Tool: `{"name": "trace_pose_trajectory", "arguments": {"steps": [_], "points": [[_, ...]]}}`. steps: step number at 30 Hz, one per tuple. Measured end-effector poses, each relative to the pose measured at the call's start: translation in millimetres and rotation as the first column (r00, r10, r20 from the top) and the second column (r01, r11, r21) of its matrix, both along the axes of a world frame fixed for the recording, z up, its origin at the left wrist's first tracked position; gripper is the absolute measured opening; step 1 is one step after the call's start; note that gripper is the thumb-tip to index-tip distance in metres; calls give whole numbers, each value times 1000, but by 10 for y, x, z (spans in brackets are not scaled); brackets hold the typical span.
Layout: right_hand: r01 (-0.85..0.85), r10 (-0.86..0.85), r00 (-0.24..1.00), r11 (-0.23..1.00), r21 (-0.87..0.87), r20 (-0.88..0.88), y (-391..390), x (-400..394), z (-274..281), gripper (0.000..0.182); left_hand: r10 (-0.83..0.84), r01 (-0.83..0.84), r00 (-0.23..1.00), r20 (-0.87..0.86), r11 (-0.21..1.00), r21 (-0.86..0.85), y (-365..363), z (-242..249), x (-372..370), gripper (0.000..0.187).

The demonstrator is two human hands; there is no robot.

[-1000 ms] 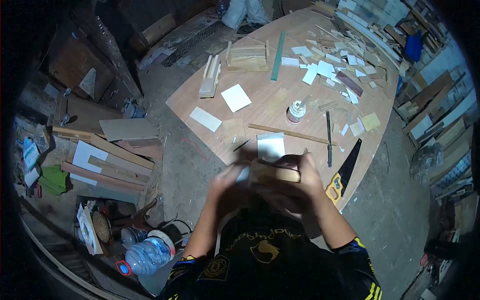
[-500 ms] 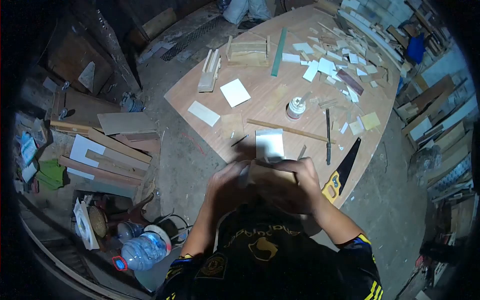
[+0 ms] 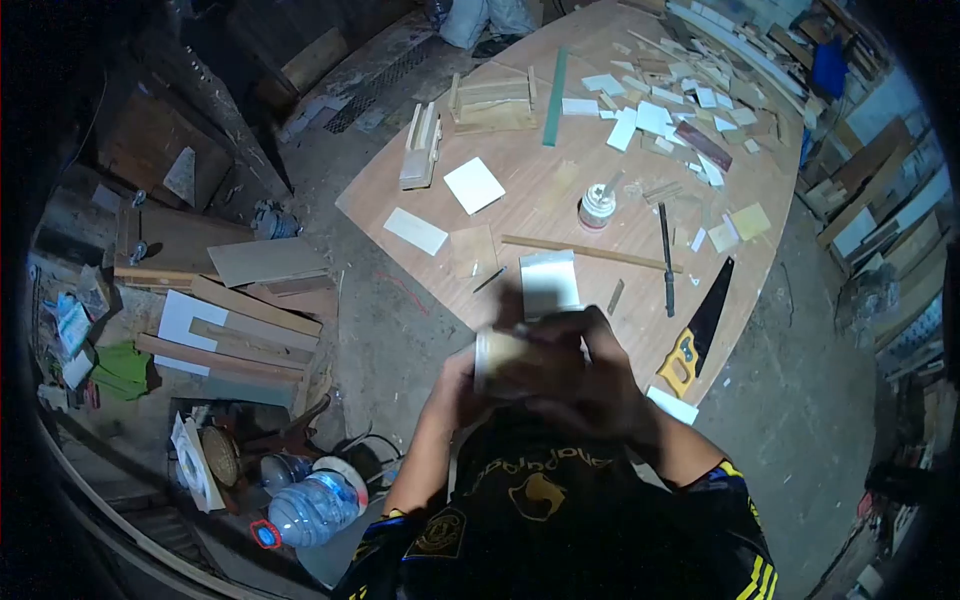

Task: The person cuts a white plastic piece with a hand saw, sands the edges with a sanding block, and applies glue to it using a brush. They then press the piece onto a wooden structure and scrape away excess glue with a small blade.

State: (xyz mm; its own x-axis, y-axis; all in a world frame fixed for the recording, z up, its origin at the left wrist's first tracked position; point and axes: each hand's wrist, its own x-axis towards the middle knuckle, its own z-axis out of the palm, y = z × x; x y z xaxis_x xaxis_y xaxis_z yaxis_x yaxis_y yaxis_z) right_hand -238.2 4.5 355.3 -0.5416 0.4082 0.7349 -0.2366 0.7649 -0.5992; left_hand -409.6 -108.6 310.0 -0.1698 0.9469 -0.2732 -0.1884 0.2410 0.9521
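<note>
A small pale wooden piece [image 3: 505, 362] is held in front of my chest, over the near table edge. My left hand [image 3: 458, 385] grips its left side, with the fingers partly in shadow. My right hand [image 3: 592, 365] is closed on the right side of the same piece, its fingers across the top. Shadow and blur hide the piece's exact shape. Just beyond the hands, a white board [image 3: 549, 280] lies on the table. A wooden strip [image 3: 590, 253] and a glue jar [image 3: 597, 207] are farther back.
The wooden table [image 3: 400, 180] bears a yellow-handled saw [image 3: 700, 330] at right, scattered offcuts [image 3: 655, 118], a green strip [image 3: 555, 98], a wooden frame [image 3: 493, 104] and a long dark tool [image 3: 667, 262]. Water bottles [image 3: 310, 507] and boards stand on the floor at left.
The held piece has turned and shifted slightly left and down, and my right hand has moved across it. The view has shifted a little. A white piece below the saw handle now shows.
</note>
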Motion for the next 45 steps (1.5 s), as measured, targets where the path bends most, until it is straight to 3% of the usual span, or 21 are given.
{"name": "trace_pose_trajectory", "arguments": {"steps": [2,4,6,8,10,11,14,15,16,18,20,22,23,26,28,30,32,34,35,37,45], "points": [[-14,175,959,814,-581,223,70,92,-130,48,-67,99,976,-206,983,152,37,73,7,48],[-32,157,924,940,-339,349,127,122,-58,59,-97,132,964,-247,983,128,46,19,-23,38],[-92,159,944,969,-229,291,101,112,139,61,10,-15,937,349,1000,12,13,74,-28,34],[7,-33,944,997,81,329,148,132,87,57,-32,4,976,214,992,128,-92,-16,-5,38],[68,-93,932,994,83,351,196,110,98,42,40,-31,992,121,997,-74,16,45,22,33],[66,-94,934,994,93,345,245,83,106,42,-38,23,997,67,978,209,6,-33,-7,31],[1,11,979,998,-56,201,132,63,60,36,-55,46,994,90,994,103,8,8,-86,30],[47,-15,948,995,-92,317,145,93,20,36,-3,46,961,-277,988,149,56,-91,-77,30],[101,-45,905,989,-111,422,200,101,3,36,2,46,959,-283,986,162,70,-125,-79,30],[97,-68,910,994,-51,408,266,66,32,37,51,-72,996,74,947,312,67,-126,-41,29],[105,-103,910,994,18,402,183,71,75,38,57,-5,984,-170,956,293,53,-90,-43,28],[112,-153,910,986,127,386,211,51,165,40,-51,45,991,120,997,57,94,-7,-65,27],[238,-220,900,971,-1,376,236,19,204,42,28,-40,980,197,998,58,123,-3,16,28],[58,-87,932,994,92,352,167,65,99,38,170,-187,981,92,953,238,125,-150,112,30],[-59,81,836,997,-57,542,94,23,-60,39,62,-27,991,-118,960,280,43,-171,6,35],[123,-178,932,975,185,314,190,22,-14,42,47,-31,990,-136,993,118,121,-211,-54,40],[262,-383,853,901,346,353,288,19,105,39,59,-51,994,-97,995,83,179,-37,-13,40],[386,-369,908,921,-56,197,310,24,-53,39,46,-47,999,9,994,96,136,8,-4,39],[383,-364,909,922,-62,203,274,41,-86,39,51,-58,995,85,995,84,116,55,31,40],[216,-170,975,868,-447,141,228,8,24,41,35,-50,991,127,992,115,103,33,46,41],[133,-135,962,991,26,236,212,-95,-96,51,-19,12,999,31,978,206,50,53,-3,56]]}}
